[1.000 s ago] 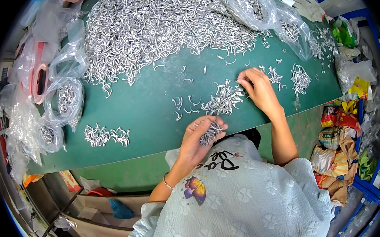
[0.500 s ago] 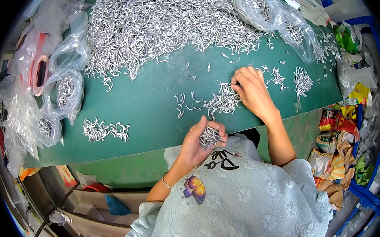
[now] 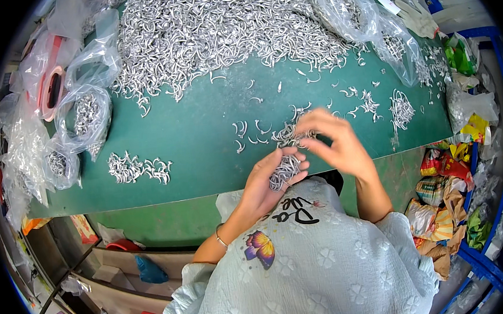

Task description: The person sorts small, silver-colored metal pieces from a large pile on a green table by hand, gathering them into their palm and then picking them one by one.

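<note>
Near the front edge of the green table, my left hand is cupped, palm up, around a clump of small curved silver metal pieces. Just beyond it lies a little pile of the same curved pieces. My right hand reaches over this pile from the right, its thumb low and its bent fingers at the pieces. Motion smears those fingers, so their grip is unclear. Several loose curved pieces lie left of the pile.
A broad heap of silver pieces covers the table's far side. Smaller clusters lie at left and right. Clear plastic bags holding pieces stand left, beside pink-handled scissors; another bag lies far right.
My right hand has come down and left across the small pile, toward my left hand. My left hand has risen slightly to the right, still holding its clump. The pile's right part is now covered.
</note>
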### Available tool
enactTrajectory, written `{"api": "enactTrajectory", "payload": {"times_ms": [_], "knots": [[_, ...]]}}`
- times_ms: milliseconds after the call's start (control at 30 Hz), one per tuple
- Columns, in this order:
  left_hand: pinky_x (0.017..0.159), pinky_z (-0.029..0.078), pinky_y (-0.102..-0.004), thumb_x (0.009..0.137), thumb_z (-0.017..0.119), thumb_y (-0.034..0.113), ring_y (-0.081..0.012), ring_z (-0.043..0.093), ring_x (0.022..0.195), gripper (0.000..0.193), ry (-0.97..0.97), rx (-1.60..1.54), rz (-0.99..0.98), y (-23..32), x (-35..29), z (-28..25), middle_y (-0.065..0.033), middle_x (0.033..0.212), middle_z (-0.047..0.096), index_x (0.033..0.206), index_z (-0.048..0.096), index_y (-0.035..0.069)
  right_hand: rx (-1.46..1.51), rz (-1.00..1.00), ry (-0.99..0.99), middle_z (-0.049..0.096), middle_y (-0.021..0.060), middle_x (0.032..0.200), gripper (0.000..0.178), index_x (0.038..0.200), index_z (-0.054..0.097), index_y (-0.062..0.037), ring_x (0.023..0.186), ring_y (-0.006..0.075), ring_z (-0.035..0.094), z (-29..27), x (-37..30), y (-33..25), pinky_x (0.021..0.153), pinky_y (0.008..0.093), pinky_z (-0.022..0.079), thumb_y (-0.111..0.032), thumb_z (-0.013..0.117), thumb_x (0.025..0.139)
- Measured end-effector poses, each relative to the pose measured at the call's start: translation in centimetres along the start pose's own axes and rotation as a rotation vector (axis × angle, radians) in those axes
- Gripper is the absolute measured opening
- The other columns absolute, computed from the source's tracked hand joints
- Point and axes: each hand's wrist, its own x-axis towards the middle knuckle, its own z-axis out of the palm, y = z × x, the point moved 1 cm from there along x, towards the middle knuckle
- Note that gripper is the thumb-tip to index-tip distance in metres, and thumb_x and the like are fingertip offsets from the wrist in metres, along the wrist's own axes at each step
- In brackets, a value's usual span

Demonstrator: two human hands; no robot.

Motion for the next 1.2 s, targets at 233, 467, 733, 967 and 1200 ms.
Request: {"api": "enactTrajectory", "payload": {"times_ms": [233,467,733,967,1200], "knots": [[0.069,0.056,-0.0321,0.095,0.050,0.027,-0.0250,0.060,0.085,0.026,-0.232,-0.031,-0.035,-0.2,-0.3,-1.7,-0.0134,0.093,0.059,0.099,0.059,0.003,-0.374,0.079,0.060,0.051,0.0087,0.109,0.039,0.106,0.058,-0.0061,0.102,0.0285,0.049,1.3,-0.7,2.3,0.081,0.0382,0.040,-0.011,0.074,0.070],[0.071,0.057,-0.0307,0.097,0.048,0.024,-0.0218,0.063,0.086,0.026,-0.302,-0.072,-0.043,-0.1,-0.4,-2.0,-0.0123,0.093,0.060,0.100,0.060,0.002,0.189,0.430,0.348,0.060,0.0036,0.080,0.009,0.092,0.059,0.0002,0.065,0.0109,0.055,-0.4,-1.5,4.9,0.059,0.0257,0.044,0.000,0.063,0.083],[0.074,0.057,-0.0307,0.093,0.055,0.020,-0.0223,0.061,0.088,0.023,-0.327,-0.065,-0.037,-0.2,-0.7,-1.9,-0.0120,0.095,0.059,0.107,0.059,0.002,-0.470,0.175,0.310,0.059,0.0080,0.101,0.024,0.094,0.063,-0.0044,0.093,0.0279,0.051,-1.4,-1.1,2.9,0.085,0.0373,0.039,-0.007,0.071,0.072],[0.073,0.057,-0.0313,0.087,0.062,0.012,-0.0239,0.059,0.090,0.021,-0.227,-0.003,-0.038,-0.1,-0.8,-2.1,-0.0107,0.094,0.058,0.106,0.061,0.003,-0.307,0.021,0.138,0.056,0.0087,0.094,0.028,0.098,0.061,-0.0036,0.092,0.0286,0.051,1.8,-0.1,3.4,0.080,0.0381,0.041,-0.006,0.070,0.072],[0.075,0.056,-0.0296,0.090,0.058,0.012,-0.0194,0.061,0.090,0.021,-0.265,-0.029,-0.023,-0.3,-0.9,-2.4,-0.0095,0.096,0.059,0.108,0.059,0.001,-0.076,0.339,0.511,0.063,0.0081,0.075,0.010,0.090,0.064,0.0005,0.060,0.0136,0.055,-0.5,-1.0,4.6,0.059,0.0272,0.046,0.001,0.064,0.080]]}}
